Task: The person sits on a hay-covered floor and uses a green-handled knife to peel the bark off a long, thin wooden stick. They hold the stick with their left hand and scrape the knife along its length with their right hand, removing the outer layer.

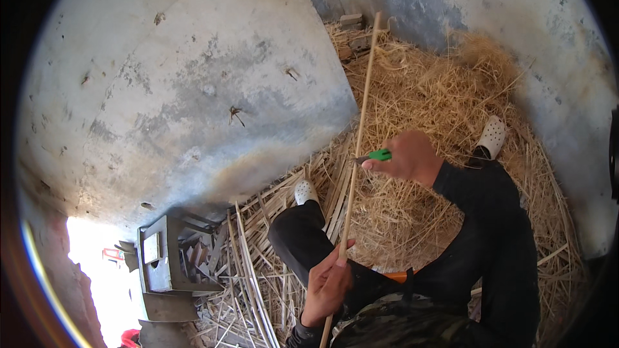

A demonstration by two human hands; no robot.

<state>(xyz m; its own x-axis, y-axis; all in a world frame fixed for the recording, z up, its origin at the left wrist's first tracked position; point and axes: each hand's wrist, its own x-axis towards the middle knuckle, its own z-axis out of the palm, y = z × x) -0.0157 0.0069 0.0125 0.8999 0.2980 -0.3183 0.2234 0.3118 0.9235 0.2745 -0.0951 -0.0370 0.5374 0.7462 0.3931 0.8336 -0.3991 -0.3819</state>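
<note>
A long, pale bamboo strip (366, 93) slants up from my lap toward the far wall. Its lower part is gripped by my left hand (327, 289), the fingers wrapped round it above my thigh. Farther along, my right hand (412, 159) is closed on a green-handled knife (379, 154). The dark blade meets the strip at about its middle, with my right thumb close to the contact. The lower end of the strip runs out of view below my left hand. An orange piece (396, 277), partly hidden, lies across my lap.
Curly shavings (445, 90) are heaped between my legs and against the right wall. Split bamboo strips (258, 277) cover the ground at left. A worn wooden cabinet (161, 258) stands by a bright opening. Bricks (351, 20) sit in the far corner beside the stained wall (193, 90).
</note>
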